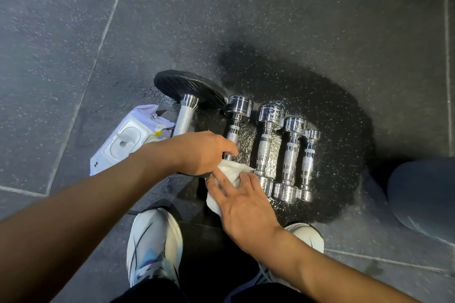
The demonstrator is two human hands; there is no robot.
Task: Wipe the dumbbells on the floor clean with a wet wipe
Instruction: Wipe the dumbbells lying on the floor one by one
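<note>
Several chrome dumbbells lie side by side on the dark rubber floor. The leftmost one (186, 115) is bigger and has a black plate (189, 87) at its far end. Beside it lies a chrome dumbbell (236, 122), with my left hand (199, 152) gripping the near end of its handle. My right hand (242, 204) presses a crumpled white wet wipe (231, 171) against that dumbbell's near head, fingers spread over the wipe. Three smaller chrome dumbbells (268, 145) (290, 157) (307, 162) lie to the right, apart from both hands.
A white pack of wet wipes (128, 138) lies on the floor left of the dumbbells, lid shut. My two white trainers (154, 246) (305, 236) stand just behind the row. The floor (332, 110) around the dumbbells looks wet. A grey-blue shape (426, 197) sits at the right edge.
</note>
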